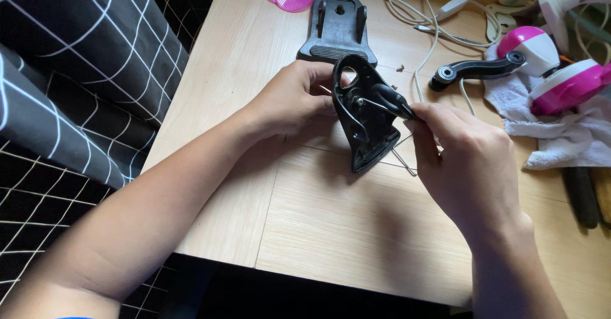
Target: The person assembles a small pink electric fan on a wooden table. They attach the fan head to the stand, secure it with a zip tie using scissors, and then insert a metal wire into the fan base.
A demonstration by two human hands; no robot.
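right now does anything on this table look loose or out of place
Yes: small screws lie loose on the table beside the black base plate, and white cables sprawl tangled across the far edge.

A single camera sits on the person's head, looking steeply down and forward over both forearms at the wooden surface [331, 230], close enough that the hands fill the middle of view.

Glossy black plastic shell [364, 118], matt pale wood table [331, 230], rough white cloth [554, 128]
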